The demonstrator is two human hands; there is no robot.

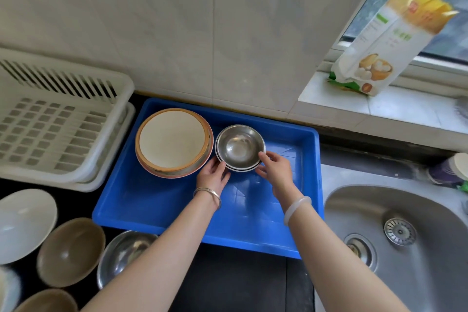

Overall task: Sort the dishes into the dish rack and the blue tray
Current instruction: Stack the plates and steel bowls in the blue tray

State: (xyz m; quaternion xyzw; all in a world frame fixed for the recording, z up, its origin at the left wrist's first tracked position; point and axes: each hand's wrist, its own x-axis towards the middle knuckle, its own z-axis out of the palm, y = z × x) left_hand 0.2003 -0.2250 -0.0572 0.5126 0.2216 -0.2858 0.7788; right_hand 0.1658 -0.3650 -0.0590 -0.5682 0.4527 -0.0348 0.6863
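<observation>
Steel bowls [239, 147], nested, inside blue tray [310, 159], gripped by left hand [212, 176] and right hand [274, 167] on near rim. Just left: plates [173, 142], almost touching. May knock plates if shifted sideways; may slip apart if tilted.

Near half and right end of blue tray [157, 220] floor left bare: open approach over front wall. Far-left corner blocked by stacked plates [173, 140]; steel bowls [239, 147] set just beside, touching or nearly so. Both bowl flanks taken up by left hand [212, 175] and right hand [274, 169]. Dish rack [58, 132] interior unobstructed. Front-left desk crowded with loose bowls [71, 251].
</observation>
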